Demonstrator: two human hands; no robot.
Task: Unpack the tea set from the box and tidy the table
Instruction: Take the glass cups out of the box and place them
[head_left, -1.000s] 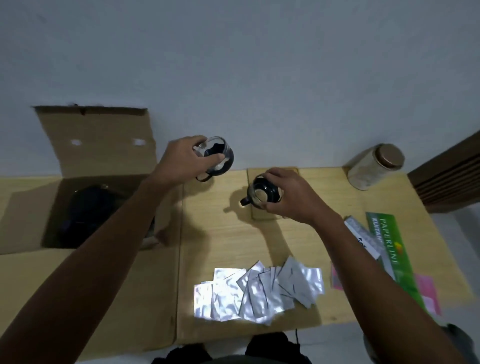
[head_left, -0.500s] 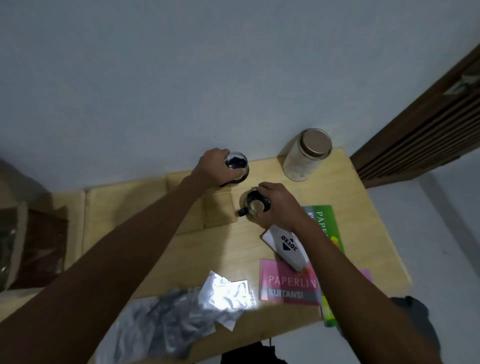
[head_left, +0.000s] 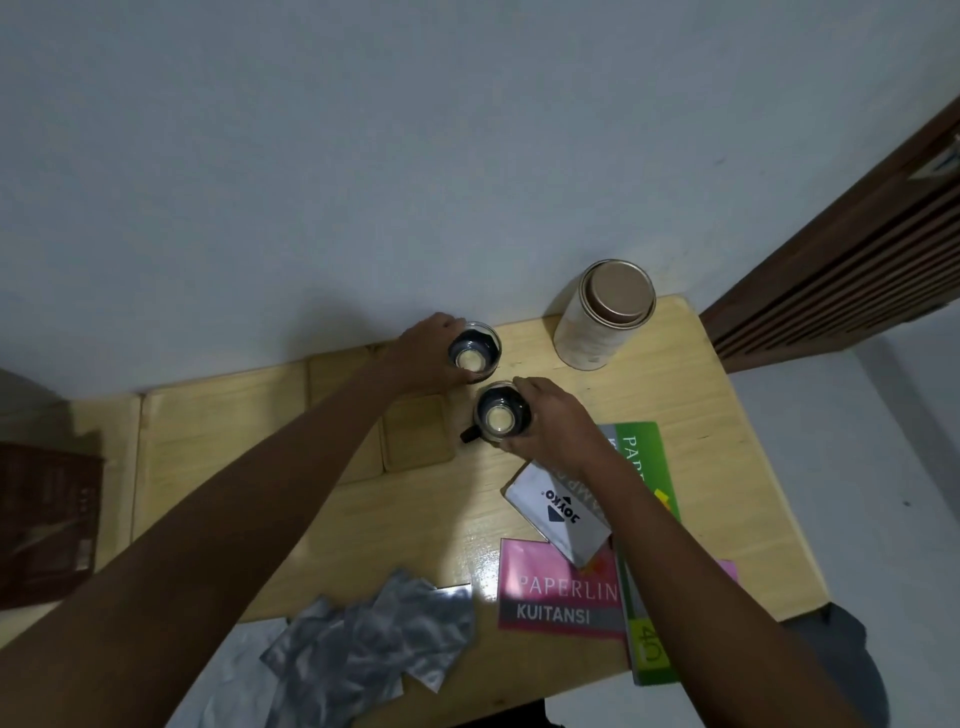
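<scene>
Two small glass cups with dark bands stand upright on the wooden table (head_left: 223, 431) near the wall. My left hand (head_left: 431, 353) grips the far cup (head_left: 474, 352) from its left side. My right hand (head_left: 556, 421) grips the near cup (head_left: 501, 415) from its right side; that cup's black handle points left. The two cups stand close together, almost touching. The cardboard box (head_left: 49, 525) shows only as a dark brown edge at the far left.
A tall jar with a brown lid (head_left: 605, 314) stands at the table's back right. Two wooden coasters (head_left: 415, 434) lie left of the cups. Several silver sachets (head_left: 374, 644) lie at the front edge. A white packet (head_left: 561, 512), a pink booklet (head_left: 556, 592) and a green booklet (head_left: 647, 519) lie on the right.
Both hands have carried the cups to the right and set them down on the bare table near the jar. My view has swung right, so the box has slid to the left edge.
</scene>
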